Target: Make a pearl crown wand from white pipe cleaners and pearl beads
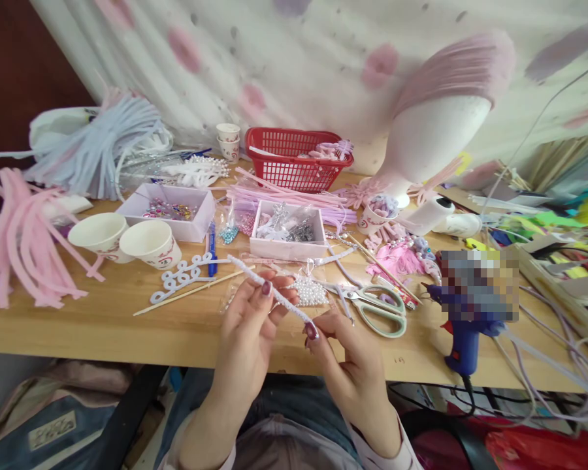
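Note:
A pale lilac pipe cleaner (290, 305) stretches slantwise between my hands above the table's front part. My left hand (247, 326) pinches it along its length, with the thumb on top. At its lower right end, my right hand (350, 356) grips it between thumb and fingers. Just behind the hands lies a bag of white pearl beads (310, 290), partly covered by my left fingers. Green-handled scissors (377, 307) rest to the right of it. On the left, a looped lilac pipe cleaner shape (181, 277) lies beside a wooden stick (176, 299).
A blue glue gun (463, 343) stands at the right with its cord over the edge. Two paper cups (151, 245), white boxes of beads (289, 251) and a red basket (298, 173) stand behind. Pink pipe cleaners (24, 241) lie left; a white mannequin head (434, 140) stands back right.

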Demonstrator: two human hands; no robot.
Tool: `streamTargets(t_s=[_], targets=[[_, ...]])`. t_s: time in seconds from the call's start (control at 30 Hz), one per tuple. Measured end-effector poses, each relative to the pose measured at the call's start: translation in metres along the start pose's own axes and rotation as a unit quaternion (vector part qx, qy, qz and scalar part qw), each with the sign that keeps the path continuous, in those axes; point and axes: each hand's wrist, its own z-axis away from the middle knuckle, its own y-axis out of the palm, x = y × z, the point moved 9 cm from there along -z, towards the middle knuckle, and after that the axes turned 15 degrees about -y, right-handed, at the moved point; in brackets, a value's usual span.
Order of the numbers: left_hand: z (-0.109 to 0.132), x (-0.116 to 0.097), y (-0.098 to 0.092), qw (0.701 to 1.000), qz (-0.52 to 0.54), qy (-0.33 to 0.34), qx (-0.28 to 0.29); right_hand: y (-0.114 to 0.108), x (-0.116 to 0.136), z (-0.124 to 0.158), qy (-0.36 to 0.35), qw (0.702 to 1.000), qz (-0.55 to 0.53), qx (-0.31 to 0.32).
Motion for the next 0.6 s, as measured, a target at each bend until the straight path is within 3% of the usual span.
streamTargets(t_s=[0.07,0.1,0.13,0.17,0.2,0.23,0.27,0.3,0.33,0.4,0.47,0.6], targets=[[0.01,0.004,-0.012,0.983,-0.179,-0.031,-0.033,-0.004,-0.005,0.001,0.019,0.999,-0.022,-0.015],[0.016,0.006,-0.016,0.949,-0.31,-0.04,-0.044,-0.005,-0.008,0.002,0.03,0.999,-0.031,-0.019],[0.024,0.001,-0.016,0.895,-0.442,-0.006,-0.055,-0.006,-0.011,0.002,0.04,0.998,-0.038,-0.018],[0.034,-0.014,-0.012,0.835,-0.536,0.086,-0.092,-0.005,-0.014,0.003,0.049,0.998,-0.045,-0.015],[0.048,-0.034,-0.005,0.773,-0.582,0.21,-0.144,-0.004,-0.016,0.003,0.053,0.997,-0.052,-0.009],[0.064,-0.046,0.008,0.706,-0.608,0.326,-0.161,-0.003,-0.018,0.003,0.054,0.997,-0.059,-0.001],[0.075,-0.048,0.024,0.637,-0.635,0.413,-0.144,-0.001,-0.019,0.003,0.054,0.996,-0.067,0.005],[0.079,-0.045,0.037,0.585,-0.66,0.455,-0.122,0.001,-0.019,0.003,0.053,0.996,-0.078,0.011],[0.076,-0.04,0.046,0.557,-0.679,0.471,-0.085,0.002,-0.02,0.003,0.054,0.994,-0.089,0.012],[0.065,-0.033,0.056,0.567,-0.686,0.455,-0.016,0.004,-0.021,0.004,0.065,0.991,-0.115,0.006],[0.057,-0.03,0.06,0.606,-0.666,0.433,0.029,0.004,-0.024,0.005,0.081,0.986,-0.145,-0.01],[0.053,-0.028,0.059,0.647,-0.643,0.408,0.033,0.005,-0.027,0.008,0.107,0.967,-0.228,-0.046]])
